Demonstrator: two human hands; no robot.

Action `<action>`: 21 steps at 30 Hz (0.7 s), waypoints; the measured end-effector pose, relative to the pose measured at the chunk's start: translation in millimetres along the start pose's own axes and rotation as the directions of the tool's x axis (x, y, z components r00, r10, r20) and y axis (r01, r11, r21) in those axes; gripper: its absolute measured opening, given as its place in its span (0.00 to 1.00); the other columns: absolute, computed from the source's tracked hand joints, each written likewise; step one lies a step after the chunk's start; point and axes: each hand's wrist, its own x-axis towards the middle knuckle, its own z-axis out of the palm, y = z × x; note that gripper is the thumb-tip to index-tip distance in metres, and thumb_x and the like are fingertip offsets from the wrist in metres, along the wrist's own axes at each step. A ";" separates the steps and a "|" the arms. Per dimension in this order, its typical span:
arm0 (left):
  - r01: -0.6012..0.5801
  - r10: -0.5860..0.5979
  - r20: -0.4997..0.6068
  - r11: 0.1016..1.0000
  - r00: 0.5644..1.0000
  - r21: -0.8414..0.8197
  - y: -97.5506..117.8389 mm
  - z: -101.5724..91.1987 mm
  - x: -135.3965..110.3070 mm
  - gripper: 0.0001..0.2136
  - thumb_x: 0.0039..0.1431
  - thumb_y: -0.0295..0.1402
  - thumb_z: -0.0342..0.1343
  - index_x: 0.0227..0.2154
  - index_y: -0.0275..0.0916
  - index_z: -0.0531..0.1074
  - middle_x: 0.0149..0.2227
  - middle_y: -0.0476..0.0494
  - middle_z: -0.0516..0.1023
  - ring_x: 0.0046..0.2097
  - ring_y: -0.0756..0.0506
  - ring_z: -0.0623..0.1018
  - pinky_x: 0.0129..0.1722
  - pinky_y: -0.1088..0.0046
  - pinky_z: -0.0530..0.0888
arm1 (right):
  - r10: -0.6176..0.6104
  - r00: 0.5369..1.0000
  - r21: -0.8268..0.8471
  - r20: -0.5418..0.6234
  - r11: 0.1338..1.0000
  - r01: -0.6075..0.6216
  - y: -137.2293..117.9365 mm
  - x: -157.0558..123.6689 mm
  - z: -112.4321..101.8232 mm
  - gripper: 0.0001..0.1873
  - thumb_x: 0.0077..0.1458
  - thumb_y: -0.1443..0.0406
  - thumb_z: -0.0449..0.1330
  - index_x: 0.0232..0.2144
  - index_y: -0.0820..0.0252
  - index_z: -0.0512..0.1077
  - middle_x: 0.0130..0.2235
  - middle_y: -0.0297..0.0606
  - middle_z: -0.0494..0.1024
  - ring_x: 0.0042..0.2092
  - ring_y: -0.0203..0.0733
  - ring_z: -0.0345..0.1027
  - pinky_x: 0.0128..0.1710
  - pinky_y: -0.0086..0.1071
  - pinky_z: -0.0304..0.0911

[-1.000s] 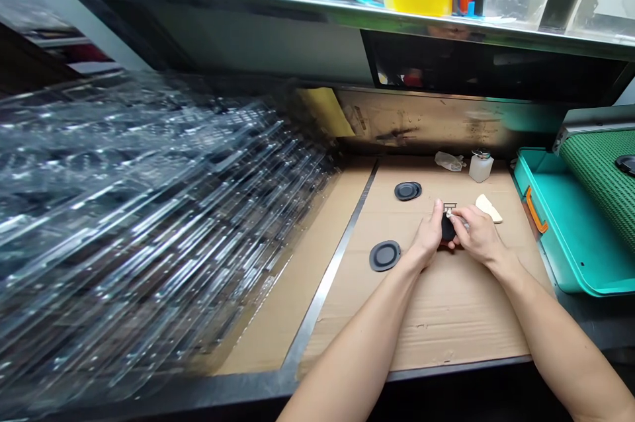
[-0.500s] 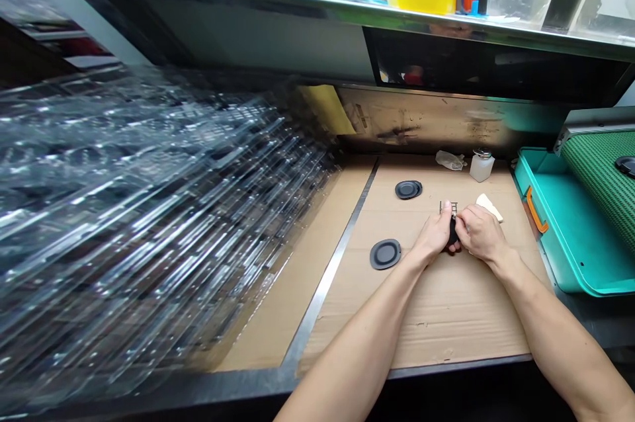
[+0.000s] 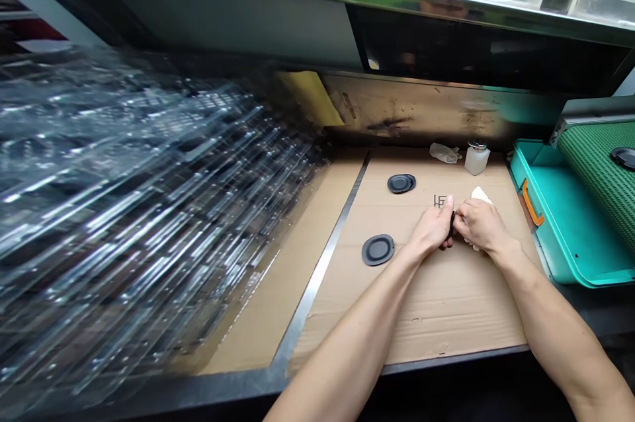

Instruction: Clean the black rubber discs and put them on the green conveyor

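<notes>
My left hand (image 3: 432,227) is closed round a small black part (image 3: 451,226), most of which its fingers hide. The fingers of my right hand (image 3: 479,223) are pinched together at the right edge of that same part. A piece of white cloth (image 3: 481,195) shows behind my right hand, and a bit of white shows under it too. To the left on the cardboard (image 3: 446,309) lie two dark oval plastic pieces, a nearer one (image 3: 378,250) beside my left forearm and a farther one (image 3: 401,183).
A white bottle with a metal cap (image 3: 477,158) and a crumpled clear bag (image 3: 445,153) stand at the back. On the right are a teal tray (image 3: 560,256) with an orange handle and a green conveyor belt (image 3: 602,170) carrying a black piece. Stacked clear plastic trays (image 3: 149,230) fill the left.
The view has tilted down a little. Both hands stay together at the black part, which is now turned more edge-on. White material now shows below my right hand.
</notes>
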 end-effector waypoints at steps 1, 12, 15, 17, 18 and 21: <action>-0.022 0.022 -0.007 1.000 1.000 -0.003 -0.5 1.1 -1.4 0.37 0.62 0.65 0.38 0.17 0.37 0.70 0.13 0.40 0.71 0.15 0.48 0.71 0.16 0.75 0.66 | 0.024 0.999 0.010 0.033 1.000 -0.024 2.7 -0.5 0.5 0.10 0.60 0.69 0.58 0.26 0.60 0.74 0.31 0.39 0.77 0.34 0.39 0.68 0.36 0.31 0.56; 0.031 -0.260 -0.122 0.517 0.958 -0.856 2.0 -30.8 9.4 0.34 0.71 0.52 0.29 0.34 0.31 0.73 0.24 0.40 0.75 0.21 0.50 0.74 0.18 0.78 0.69 | 0.027 0.985 0.166 0.169 0.985 -0.056 30.3 -6.6 -3.7 0.12 0.66 0.63 0.56 0.39 0.56 0.80 0.39 0.39 0.82 0.40 0.40 0.73 0.42 0.30 0.62; 0.053 -0.237 -0.064 0.459 0.969 -0.887 0.3 -35.2 9.6 0.33 0.71 0.53 0.32 0.36 0.30 0.74 0.26 0.38 0.76 0.23 0.49 0.75 0.18 0.79 0.69 | 0.101 0.976 0.118 0.191 0.985 -0.125 28.0 -8.4 -4.0 0.11 0.65 0.61 0.58 0.40 0.55 0.80 0.41 0.40 0.82 0.41 0.42 0.73 0.42 0.31 0.62; 0.068 -0.237 -0.042 0.438 0.971 -0.896 -1.1 -36.2 9.7 0.33 0.71 0.53 0.32 0.37 0.29 0.74 0.26 0.36 0.76 0.24 0.48 0.75 0.18 0.79 0.69 | 0.095 0.979 0.101 0.182 0.988 -0.115 26.8 -10.3 -2.8 0.10 0.62 0.60 0.61 0.42 0.55 0.80 0.43 0.41 0.81 0.43 0.44 0.73 0.42 0.32 0.63; 0.075 -0.240 -0.034 0.431 0.970 -0.899 -1.3 -36.6 9.8 0.32 0.71 0.52 0.32 0.38 0.29 0.74 0.26 0.36 0.76 0.24 0.48 0.75 0.18 0.78 0.69 | 0.084 0.982 0.101 0.169 0.990 -0.102 26.8 -10.9 -1.9 0.10 0.61 0.61 0.61 0.42 0.55 0.80 0.43 0.41 0.81 0.43 0.44 0.73 0.43 0.32 0.63; 0.090 -0.258 -0.024 0.423 0.966 -0.901 0.2 -38.1 9.5 0.29 0.70 0.47 0.34 0.40 0.28 0.74 0.26 0.36 0.75 0.23 0.47 0.74 0.17 0.78 0.68 | 0.059 0.996 0.137 0.073 0.988 -0.069 27.7 -10.1 0.9 0.10 0.61 0.65 0.58 0.42 0.57 0.79 0.41 0.42 0.80 0.43 0.44 0.72 0.45 0.33 0.63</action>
